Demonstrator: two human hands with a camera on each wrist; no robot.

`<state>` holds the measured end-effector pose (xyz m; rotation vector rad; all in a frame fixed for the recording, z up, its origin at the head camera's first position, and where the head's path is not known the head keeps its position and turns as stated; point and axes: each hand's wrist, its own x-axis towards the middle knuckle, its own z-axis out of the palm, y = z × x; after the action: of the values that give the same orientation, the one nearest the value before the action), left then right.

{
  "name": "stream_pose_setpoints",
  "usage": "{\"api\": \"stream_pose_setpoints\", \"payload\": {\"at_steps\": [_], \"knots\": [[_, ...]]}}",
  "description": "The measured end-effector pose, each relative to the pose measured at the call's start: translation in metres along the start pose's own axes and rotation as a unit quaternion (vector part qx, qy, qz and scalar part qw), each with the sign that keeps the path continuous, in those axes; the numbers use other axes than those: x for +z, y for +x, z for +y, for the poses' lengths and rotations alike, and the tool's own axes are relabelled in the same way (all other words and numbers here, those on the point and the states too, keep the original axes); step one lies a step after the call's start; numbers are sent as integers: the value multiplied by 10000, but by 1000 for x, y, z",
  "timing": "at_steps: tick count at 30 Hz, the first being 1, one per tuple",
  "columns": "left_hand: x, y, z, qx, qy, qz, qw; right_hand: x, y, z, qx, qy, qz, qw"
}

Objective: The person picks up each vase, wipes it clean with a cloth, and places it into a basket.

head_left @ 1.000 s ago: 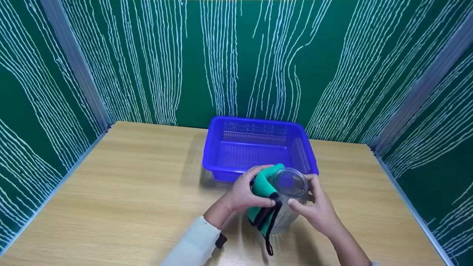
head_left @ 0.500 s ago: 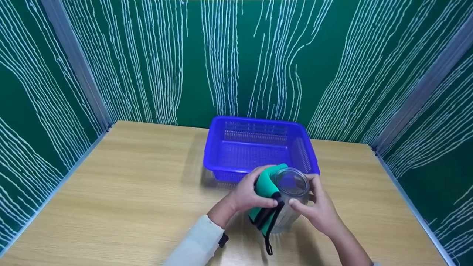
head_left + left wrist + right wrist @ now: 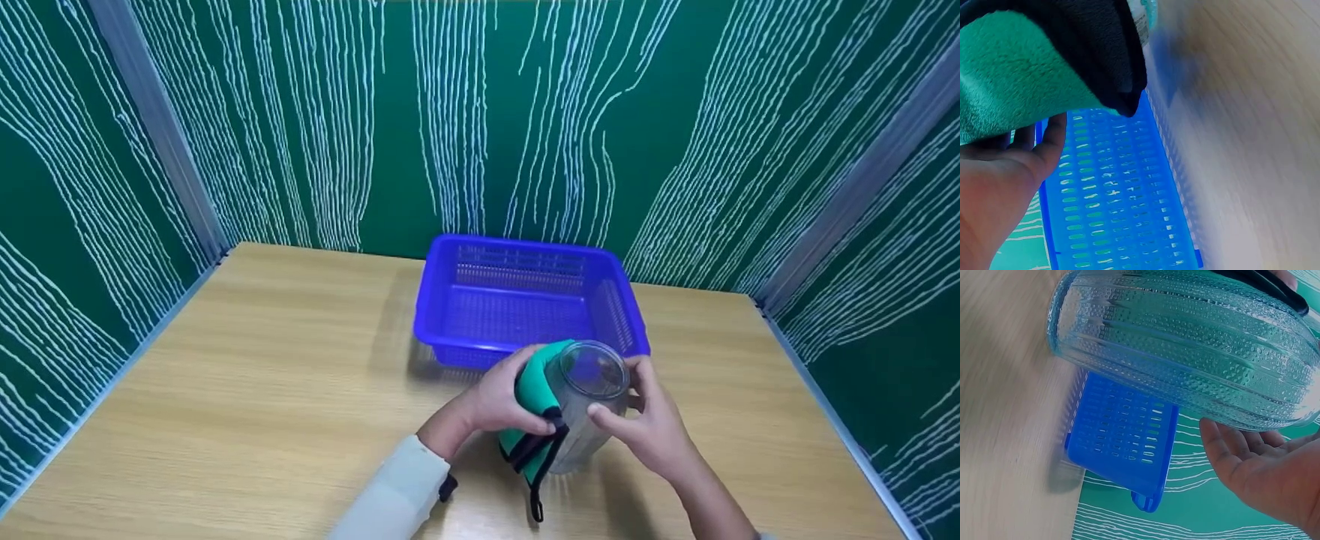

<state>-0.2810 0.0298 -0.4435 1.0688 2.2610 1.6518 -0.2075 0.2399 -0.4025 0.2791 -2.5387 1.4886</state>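
While my right hand (image 3: 656, 427) grips the glass jar (image 3: 585, 416) from the right, just in front of the basket (image 3: 457, 354), my left hand (image 3: 495, 394), thumb (image 3: 537, 425) nearest me, holds a green cloth (image 3: 534, 386) against its left side; cloth and thumb sit slightly lower than before.

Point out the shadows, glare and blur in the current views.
Head: soft shadows on the table beside the basket and near the jar; left wrist: table grain smeared, cloth crisper; right wrist: white glare on the jar near the picture's right edge.
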Motion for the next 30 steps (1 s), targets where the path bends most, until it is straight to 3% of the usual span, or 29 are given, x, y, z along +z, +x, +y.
{"api": "stream_pose_setpoints", "payload": {"at_steps": [6,20,30], "knots": [[1,-2,-7,-164,417,-123,9989,1,-2,1,-47,324,48,9995],[4,-6,-13,-607,682,-269,9955,1,-3,2,123,-224,64,9997],[7,-10,-23,-862,1274,-472,9870,1,-3,0,213,-303,47,9993]]}}
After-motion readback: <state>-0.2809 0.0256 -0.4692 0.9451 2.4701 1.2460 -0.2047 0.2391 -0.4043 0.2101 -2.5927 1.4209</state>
